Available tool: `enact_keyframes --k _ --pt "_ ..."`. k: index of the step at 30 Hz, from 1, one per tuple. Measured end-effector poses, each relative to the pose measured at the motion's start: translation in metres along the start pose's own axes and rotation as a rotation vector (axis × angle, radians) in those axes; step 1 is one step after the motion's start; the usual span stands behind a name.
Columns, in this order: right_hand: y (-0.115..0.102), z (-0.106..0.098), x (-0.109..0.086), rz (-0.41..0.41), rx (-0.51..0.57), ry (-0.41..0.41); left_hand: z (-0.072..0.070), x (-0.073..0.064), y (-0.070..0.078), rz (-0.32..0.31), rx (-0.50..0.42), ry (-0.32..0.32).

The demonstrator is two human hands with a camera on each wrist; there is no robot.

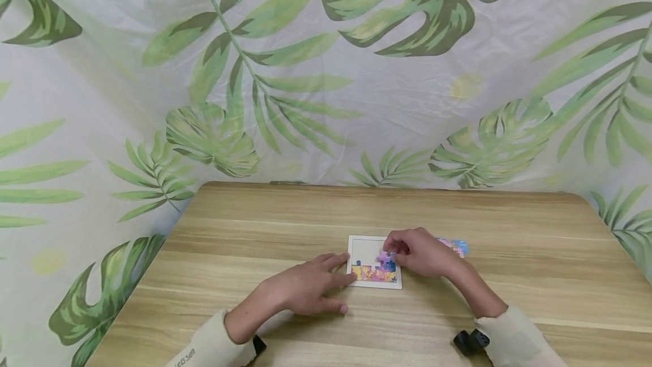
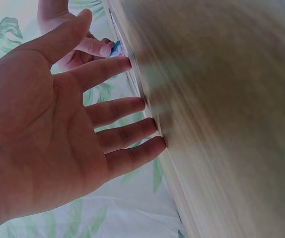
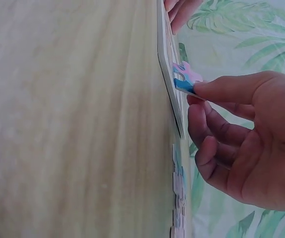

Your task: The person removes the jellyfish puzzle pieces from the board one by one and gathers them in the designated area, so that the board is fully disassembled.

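Note:
A white-framed jigsaw puzzle board (image 1: 374, 286) lies on the table, its lower strip and part of its right side filled with colourful pieces. My right hand (image 1: 420, 252) is over the board's right edge. In the right wrist view its thumb and index finger pinch a pink and blue puzzle piece (image 3: 186, 78), which is tilted at the board's surface. My left hand (image 1: 313, 285) lies with fingers spread and extended, fingertips at the board's left edge. The left wrist view shows its palm, with the fingertips down at the table.
Several loose puzzle pieces (image 1: 458, 246) lie right of the board, partly hidden behind the right hand. The wooden table (image 1: 254, 231) has rounded far corners. A leaf-patterned cloth (image 1: 305, 101) hangs behind it.

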State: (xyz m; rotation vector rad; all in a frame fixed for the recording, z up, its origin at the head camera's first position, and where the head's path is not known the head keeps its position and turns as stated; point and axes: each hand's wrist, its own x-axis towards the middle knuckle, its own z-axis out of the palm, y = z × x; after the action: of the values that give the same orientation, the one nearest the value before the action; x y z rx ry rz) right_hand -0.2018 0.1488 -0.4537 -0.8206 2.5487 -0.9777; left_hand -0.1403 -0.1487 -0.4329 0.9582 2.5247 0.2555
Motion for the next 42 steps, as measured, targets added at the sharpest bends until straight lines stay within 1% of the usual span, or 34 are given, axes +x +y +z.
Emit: enact_keyframes --k 4,8,14,18,26,34,38,42 --pt "0.000 -0.003 -0.002 0.013 0.010 0.028 -0.001 -0.001 0.000 -0.003 -0.005 -0.001" --pt "0.001 -0.010 -0.006 0.008 0.033 0.051 -0.001 -0.002 0.001 -0.002 -0.006 0.001" --pt "0.012 -0.018 -0.017 0.013 0.072 0.037 -0.001 -0.003 0.001 -0.001 0.000 -0.001" --pt "0.021 -0.024 -0.027 0.016 0.098 0.031 -0.001 -0.003 0.001 0.000 0.005 -0.002" --pt "0.041 -0.036 -0.049 0.033 0.094 0.056 0.000 -0.003 0.001 -0.006 0.001 -0.006" --pt "0.057 -0.051 -0.073 0.109 0.089 0.087 -0.002 -0.003 0.000 0.001 0.015 -0.006" --pt "0.065 -0.055 -0.084 0.124 0.109 0.075 -0.003 -0.003 0.001 -0.009 0.008 -0.009" --pt "0.073 -0.057 -0.095 0.135 0.111 0.059 -0.001 -0.003 0.003 -0.024 -0.005 -0.011"
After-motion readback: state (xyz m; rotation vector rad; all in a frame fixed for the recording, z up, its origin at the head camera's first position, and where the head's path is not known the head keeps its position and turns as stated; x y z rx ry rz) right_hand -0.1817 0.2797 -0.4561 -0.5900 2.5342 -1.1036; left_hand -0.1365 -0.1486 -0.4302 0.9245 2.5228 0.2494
